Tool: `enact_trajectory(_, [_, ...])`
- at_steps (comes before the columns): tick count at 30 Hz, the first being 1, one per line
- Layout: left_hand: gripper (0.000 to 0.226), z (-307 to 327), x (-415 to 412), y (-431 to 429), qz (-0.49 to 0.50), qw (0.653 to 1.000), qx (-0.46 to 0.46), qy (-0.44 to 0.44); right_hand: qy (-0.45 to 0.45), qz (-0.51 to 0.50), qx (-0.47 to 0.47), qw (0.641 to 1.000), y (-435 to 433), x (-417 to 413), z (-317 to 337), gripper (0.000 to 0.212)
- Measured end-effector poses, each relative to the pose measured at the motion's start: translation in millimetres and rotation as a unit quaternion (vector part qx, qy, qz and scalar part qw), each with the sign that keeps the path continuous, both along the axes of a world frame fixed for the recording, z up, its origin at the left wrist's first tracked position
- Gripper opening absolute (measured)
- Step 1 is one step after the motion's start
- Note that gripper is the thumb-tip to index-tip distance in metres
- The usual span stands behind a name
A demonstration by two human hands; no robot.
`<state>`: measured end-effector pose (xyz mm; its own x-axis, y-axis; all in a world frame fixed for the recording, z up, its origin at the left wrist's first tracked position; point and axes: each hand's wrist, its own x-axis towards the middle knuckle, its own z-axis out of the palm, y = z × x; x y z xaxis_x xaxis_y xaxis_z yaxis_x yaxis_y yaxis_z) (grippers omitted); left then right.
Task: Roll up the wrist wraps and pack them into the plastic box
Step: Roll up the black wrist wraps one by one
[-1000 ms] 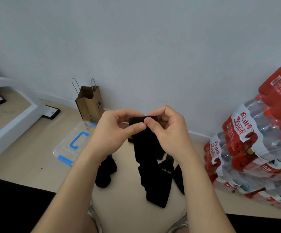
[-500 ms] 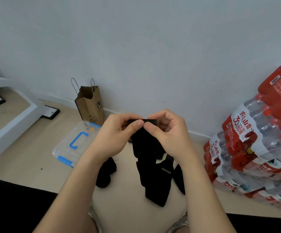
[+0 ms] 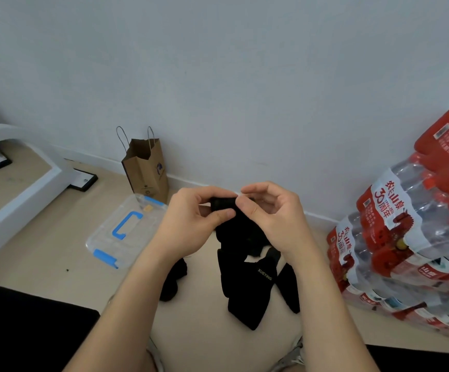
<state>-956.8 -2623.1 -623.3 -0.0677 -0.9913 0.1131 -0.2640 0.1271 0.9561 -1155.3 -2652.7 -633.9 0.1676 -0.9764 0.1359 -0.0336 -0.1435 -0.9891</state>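
The wrist wrap (image 3: 222,204) is held up in front of the person, above the middle of the floor (image 3: 43,251). Its top end is turned over into a small tight fold and the rest hangs down toward the floor. The left hand (image 3: 191,226) is clamped on that fold, thumb in front and fingers curled behind. The right hand (image 3: 274,218) pinches the other side of it between thumb and forefinger, its other fingers curled and held off.

This looks like the very start of the rolling step: only the first turn is made and nearly the whole strap is unrolled. The next move calls for turning the fold over itself again and again, keeping the edges square and the strap taut so the roll stays tight.

Below the hands, more loose wraps (image 3: 247,291) lie flat in a heap. A black bundle (image 3: 173,280) lies beside the left forearm; it may be a wrap already rolled, but I cannot tell.

The plastic box (image 3: 102,237) sits on the floor to the left, near the wall (image 3: 218,76). Its clear lid (image 3: 137,232) with the blue handle is on. No wrap shows through it, so the lid has to come off before packing.

A paper bag (image 3: 148,170) stands against the wall behind the box; what it holds is hidden. Packs of bottled water (image 3: 405,237) are stacked at the right.
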Motion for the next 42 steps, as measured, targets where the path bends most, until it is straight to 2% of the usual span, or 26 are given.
enact_trajectory(4, [0.032, -8, -4, 1, 0.008, 1.000, -0.001, 0.012, 0.034, -0.019, 0.002, 0.999, -3, 0, -6, 0.014])
enact_trajectory(8, [0.033, -20, -11, -2, -0.020, 0.998, 0.056, 0.020, 0.025, -0.023, 0.014, 0.999, -2, -3, -9, 0.021])
enact_trajectory(12, [0.034, -28, -23, 3, 0.008, 0.996, 0.074, 0.044, 0.005, -0.013, 0.002, 1.000, -2, 10, -15, 0.021])
enact_trajectory(14, [0.033, -31, -26, 1, 0.031, 0.997, 0.070, 0.028, 0.011, -0.013, -0.004, 1.000, -2, 19, -20, 0.021])
enact_trajectory(20, [0.024, -27, -21, 1, 0.039, 0.998, 0.022, -0.043, 0.099, -0.024, -0.052, 0.993, -3, 32, -19, 0.031])
enact_trajectory(23, [0.015, -22, -19, 1, 0.027, 0.999, -0.004, -0.046, 0.154, -0.040, -0.083, 0.984, -5, 25, -18, 0.034])
enact_trajectory(26, [0.013, -18, -18, 1, 0.010, 1.000, 0.009, -0.008, 0.129, -0.015, -0.010, 0.992, -5, 18, -21, 0.023])
enact_trajectory(28, [0.018, -18, -18, 4, 0.001, 0.999, 0.034, 0.028, 0.099, -0.011, -0.003, 0.995, -5, 14, -22, 0.012])
enact_trajectory(33, [0.024, -16, -15, 2, 0.041, 0.998, 0.047, 0.026, 0.018, 0.025, 0.028, 0.999, 0, 6, -19, 0.028])
enact_trajectory(36, [0.021, -15, -10, -2, 0.072, 0.994, 0.054, 0.059, -0.036, 0.077, 0.072, 0.994, 5, 1, -16, 0.057])
enact_trajectory(39, [0.021, -12, -7, -1, 0.106, 0.989, 0.054, 0.091, -0.002, 0.148, 0.065, 0.987, 5, -6, -15, 0.087])
enact_trajectory(40, [0.022, -11, -6, -1, 0.113, 0.988, 0.053, 0.096, 0.002, 0.161, 0.061, 0.985, 4, -6, -15, 0.090])
enact_trajectory(42, [0.022, -9, -6, -1, 0.116, 0.987, 0.054, 0.100, 0.004, 0.140, 0.054, 0.989, 2, -2, -16, 0.081])
